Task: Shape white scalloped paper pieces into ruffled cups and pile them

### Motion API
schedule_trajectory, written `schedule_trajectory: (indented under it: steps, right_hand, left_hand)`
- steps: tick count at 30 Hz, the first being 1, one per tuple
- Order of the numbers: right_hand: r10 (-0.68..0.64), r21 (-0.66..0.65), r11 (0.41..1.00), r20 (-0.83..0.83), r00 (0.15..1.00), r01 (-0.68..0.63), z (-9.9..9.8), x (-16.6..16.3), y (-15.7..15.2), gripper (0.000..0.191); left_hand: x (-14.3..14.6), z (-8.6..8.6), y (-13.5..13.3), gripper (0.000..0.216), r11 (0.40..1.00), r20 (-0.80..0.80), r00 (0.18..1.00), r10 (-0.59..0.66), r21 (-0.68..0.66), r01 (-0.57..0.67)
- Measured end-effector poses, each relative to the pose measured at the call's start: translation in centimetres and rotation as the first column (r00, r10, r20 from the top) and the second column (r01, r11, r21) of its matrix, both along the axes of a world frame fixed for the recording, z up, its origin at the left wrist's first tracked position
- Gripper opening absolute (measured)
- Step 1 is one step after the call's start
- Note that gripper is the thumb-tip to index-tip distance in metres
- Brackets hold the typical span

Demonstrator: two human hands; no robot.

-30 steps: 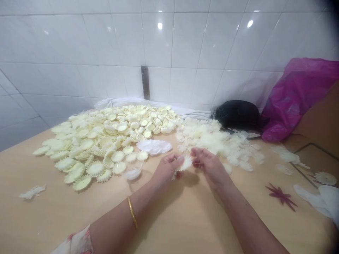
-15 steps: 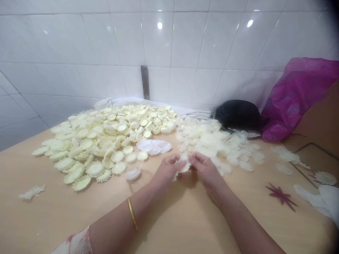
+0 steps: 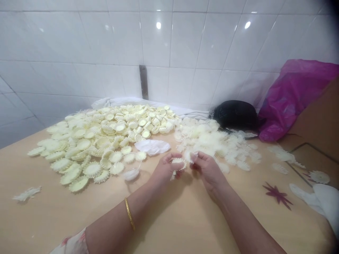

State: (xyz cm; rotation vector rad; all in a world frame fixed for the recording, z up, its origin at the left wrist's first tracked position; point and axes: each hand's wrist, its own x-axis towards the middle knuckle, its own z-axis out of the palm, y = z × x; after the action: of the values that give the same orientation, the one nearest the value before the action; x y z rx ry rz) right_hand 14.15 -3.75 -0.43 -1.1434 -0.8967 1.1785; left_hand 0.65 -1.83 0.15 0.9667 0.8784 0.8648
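The person's left hand point(image 3: 166, 169), a slim gold bangle point(image 3: 129, 213) on the forearm behind it, cradles a small cream scalloped disc point(image 3: 177, 163), its fingers point(image 3: 169, 158) curled closed around the rim. The right hand point(image 3: 209, 173) pinches a pale frilly wisp point(image 3: 188, 156) almost shut between its fingers point(image 3: 194, 158) and thumb, right beside the disc. Both pieces are held just above the light wooden tabletop point(image 3: 53, 222), in front of the two main piles.

Compared with a moment ago, the hands have drawn slightly apart, and the disc and wisp now read as two shapes rather than one bunched clump. The fingers hide much of both pieces, so I can't tell whether the wisp is still joined to the disc.

To the left lies a broad heap of cream scalloped discs point(image 3: 100, 141), with a crumpled white sheet point(image 3: 152, 147) at its edge. To the right is a looser pile of pale frilly pieces point(image 3: 206, 141). Beyond them, a black bag point(image 3: 234, 114) and a crumpled magenta plastic bag point(image 3: 293, 100) sit against the white tiled wall point(image 3: 185, 38), and a dark maroon star-shaped piece point(image 3: 277, 194) lies further right. The frame cuts off a floral sleeve point(image 3: 70, 245) at the bottom edge, and a white cloth point(image 3: 325, 208) at the right edge.
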Motion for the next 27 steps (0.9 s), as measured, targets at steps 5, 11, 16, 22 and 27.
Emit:
schedule_trajectory:
  steps: [5,11,16,22,27]
  right_hand:
    - [-0.026,-0.011,1.0,-0.032,0.999,0.025,0.0,0.1,0.1,0.037]
    - [0.01,0.029,0.999,0.17,0.985,-0.015,0.0,-0.1,-0.1,0.042]
    - [0.025,0.042,0.998,0.305,0.952,-0.039,0.0,-0.2,-0.3,0.047]
    - [-0.034,0.044,0.999,0.337,0.941,0.02,0.8,0.5,-0.3,0.051]
    - [-0.018,0.099,0.995,0.409,0.912,-0.025,0.7,0.2,-0.5,0.047]
  left_hand:
    - [-0.1,0.4,-0.1,0.025,0.997,0.043,0.999,0.02,-0.069,-0.017]
    - [0.0,0.1,-0.1,0.037,0.998,0.055,0.998,-0.019,-0.066,0.023]
    - [-0.1,-0.7,0.2,0.026,0.999,0.057,0.998,-0.038,-0.02,0.039]
    - [-0.3,-0.8,0.6,0.021,0.995,0.031,0.994,0.103,-0.001,-0.103]
    - [-0.1,-0.3,0.3,0.031,0.998,0.051,0.999,0.019,-0.064,-0.016]
